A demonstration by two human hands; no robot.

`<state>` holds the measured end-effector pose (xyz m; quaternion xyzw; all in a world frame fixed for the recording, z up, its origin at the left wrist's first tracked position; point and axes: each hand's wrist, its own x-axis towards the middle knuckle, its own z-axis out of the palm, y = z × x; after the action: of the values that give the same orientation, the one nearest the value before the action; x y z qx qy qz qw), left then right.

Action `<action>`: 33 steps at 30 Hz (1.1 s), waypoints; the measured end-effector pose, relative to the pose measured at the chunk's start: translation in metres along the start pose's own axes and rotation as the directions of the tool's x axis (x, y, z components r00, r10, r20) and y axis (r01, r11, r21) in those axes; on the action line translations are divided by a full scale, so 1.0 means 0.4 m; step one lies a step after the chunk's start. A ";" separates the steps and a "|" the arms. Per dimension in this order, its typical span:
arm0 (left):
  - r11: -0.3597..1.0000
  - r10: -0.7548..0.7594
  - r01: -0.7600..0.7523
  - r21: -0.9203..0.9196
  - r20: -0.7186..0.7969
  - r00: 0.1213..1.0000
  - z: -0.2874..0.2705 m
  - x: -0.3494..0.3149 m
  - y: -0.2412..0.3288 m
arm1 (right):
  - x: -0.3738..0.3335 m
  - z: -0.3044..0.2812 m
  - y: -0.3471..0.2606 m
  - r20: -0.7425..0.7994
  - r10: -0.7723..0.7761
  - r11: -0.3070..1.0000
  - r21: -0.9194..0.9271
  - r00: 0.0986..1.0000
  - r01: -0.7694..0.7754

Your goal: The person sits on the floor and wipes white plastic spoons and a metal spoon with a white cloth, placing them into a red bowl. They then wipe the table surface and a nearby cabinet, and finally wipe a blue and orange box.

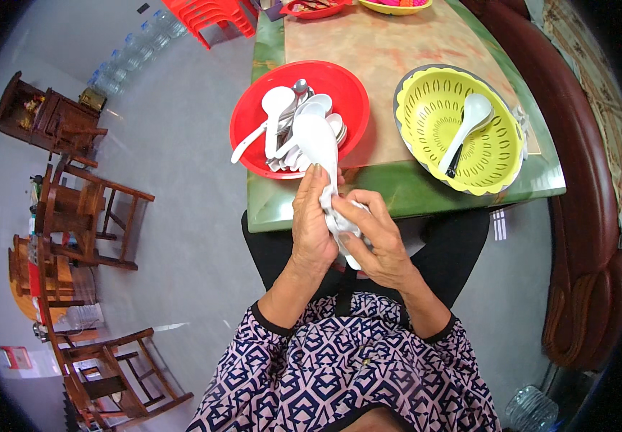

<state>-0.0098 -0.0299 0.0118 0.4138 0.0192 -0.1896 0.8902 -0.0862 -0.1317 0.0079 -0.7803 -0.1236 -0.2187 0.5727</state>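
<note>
A large white serving spoon (316,138) is held with its broad end pointing away over the near rim of a red basin (357,93). My left hand (312,223) is closed round its neck and handle. My right hand (377,241) pinches a crumpled white cloth (334,216) against the handle, whose end shows below my fingers. In the basin lie several white spoons and ladles, with a metal spoon (301,86) among them. To the right, a yellow colander (426,93) inside a grey bowl holds a white ladle (477,109) and a black-handled utensil (455,162).
The green-edged table (275,205) reaches close to my lap. At its far end stand a red tray (316,10) and a yellow basket (397,7). Wooden chairs (120,378) line the left, red stools (210,18) stand far left, and a brown leather sofa (591,216) is on the right.
</note>
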 end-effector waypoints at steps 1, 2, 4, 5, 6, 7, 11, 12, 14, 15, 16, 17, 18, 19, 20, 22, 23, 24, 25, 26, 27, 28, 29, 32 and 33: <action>1.000 -0.008 0.008 -0.026 0.008 1.000 0.001 0.004 0.001 | -0.004 -0.012 -0.002 0.029 -0.010 1.000 0.001 1.000 0.010; 0.998 -0.015 0.016 -0.053 0.017 1.000 0.002 0.008 0.003 | -0.007 -0.021 -0.015 0.022 0.043 0.999 0.018 0.999 -0.043; 0.994 -0.026 0.029 -0.102 0.034 0.999 0.004 0.011 0.006 | -0.029 -0.051 -0.009 0.171 0.098 0.982 0.145 0.980 -0.124; 0.993 -0.035 0.041 -0.115 0.051 0.998 0.006 0.008 0.011 | -0.038 -0.057 -0.009 0.248 0.117 0.964 0.203 0.962 -0.169; 0.990 -0.048 0.057 -0.127 0.070 0.996 0.013 0.004 0.014 | -0.049 -0.050 -0.009 0.207 0.137 0.939 0.285 0.969 -0.194; 0.988 -0.060 0.072 -0.140 0.089 0.994 0.020 0.000 0.018 | -0.047 -0.048 -0.011 0.177 0.135 0.947 0.267 0.975 -0.180; 0.977 -0.102 0.113 -0.181 0.072 0.992 0.026 -0.004 0.012 | -0.022 -0.029 -0.019 0.018 0.080 0.990 0.112 0.997 -0.081; 0.979 -0.131 0.147 -0.142 0.117 0.984 0.005 -0.004 0.010 | -0.015 -0.022 -0.017 -0.036 0.049 0.997 0.064 0.998 -0.047; 0.963 -0.161 0.191 -0.192 0.164 0.973 -0.005 -0.005 -0.008 | -0.001 -0.009 -0.004 -0.148 -0.002 1.000 -0.023 0.989 -0.001; 0.954 -0.170 0.209 -0.216 0.184 0.968 -0.013 -0.006 -0.017 | 0.008 -0.005 0.001 -0.185 -0.013 0.998 -0.060 0.983 0.002; 0.908 -0.201 0.278 -0.312 0.257 0.945 -0.031 -0.002 -0.029 | 0.018 -0.004 0.005 -0.222 -0.026 0.995 -0.097 0.975 0.004; 0.879 -0.189 0.291 -0.378 0.285 0.940 -0.035 -0.008 -0.044 | 0.029 -0.003 0.011 -0.258 -0.040 0.991 -0.134 0.965 0.005; 0.889 -0.182 0.276 -0.365 0.272 0.945 -0.035 -0.011 -0.053 | 0.039 -0.003 0.023 -0.292 -0.087 0.985 -0.167 0.952 0.039; 0.898 -0.175 0.262 -0.352 0.260 0.949 -0.034 -0.014 -0.058 | 0.050 -0.004 0.026 -0.320 -0.088 0.984 -0.175 0.943 0.033; 0.908 -0.177 0.258 -0.330 0.258 0.950 -0.032 -0.018 -0.059 | 0.061 -0.007 0.027 -0.348 -0.090 0.983 -0.184 0.933 0.026; 0.927 -0.173 0.243 -0.286 0.248 0.953 -0.016 -0.029 -0.050 | 0.082 -0.016 0.024 -0.394 -0.098 0.977 -0.215 0.914 0.012; 0.939 -0.180 0.240 -0.246 0.243 0.953 -0.009 -0.032 -0.044 | 0.083 -0.019 0.023 -0.387 -0.084 0.979 -0.202 0.918 0.005; 0.950 -0.187 0.237 -0.205 0.236 0.953 -0.002 -0.038 -0.036 | 0.081 -0.023 0.022 -0.381 -0.070 0.982 -0.189 0.922 -0.003; 0.958 -0.194 0.234 -0.163 0.230 0.954 0.001 -0.041 -0.030 | 0.079 -0.028 0.021 -0.375 -0.057 0.984 -0.175 0.925 -0.011; 0.955 -0.193 0.242 -0.173 0.256 0.947 -0.017 -0.037 -0.037 | 0.067 -0.030 0.026 -0.341 -0.073 0.979 -0.204 0.937 0.002; 0.960 -0.200 0.243 -0.138 0.269 0.942 -0.020 -0.038 -0.033 | 0.057 -0.028 0.024 -0.330 -0.100 0.974 -0.225 0.939 0.024; 0.964 -0.207 0.244 -0.102 0.282 0.937 -0.023 -0.039 -0.028 | 0.047 -0.024 0.020 -0.320 -0.127 0.968 -0.246 0.939 0.047; 0.968 -0.215 0.244 -0.065 0.294 0.931 -0.024 -0.040 -0.027 | 0.038 -0.022 0.018 -0.308 -0.153 0.961 -0.266 0.939 0.069; 0.971 -0.237 0.240 0.023 0.274 0.932 -0.019 -0.053 -0.023 | 0.033 -0.033 0.014 -0.309 -0.138 0.956 -0.292 0.941 0.044; 0.970 -0.239 0.238 0.040 0.301 0.923 -0.024 -0.055 -0.020 | 0.041 -0.040 0.010 -0.317 -0.137 0.955 -0.294 0.938 0.041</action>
<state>-0.0320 -0.0203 0.0038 0.3756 -0.0678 -0.3578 0.8522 -0.0731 -0.1490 0.0166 -0.7992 -0.0279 -0.3890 0.4574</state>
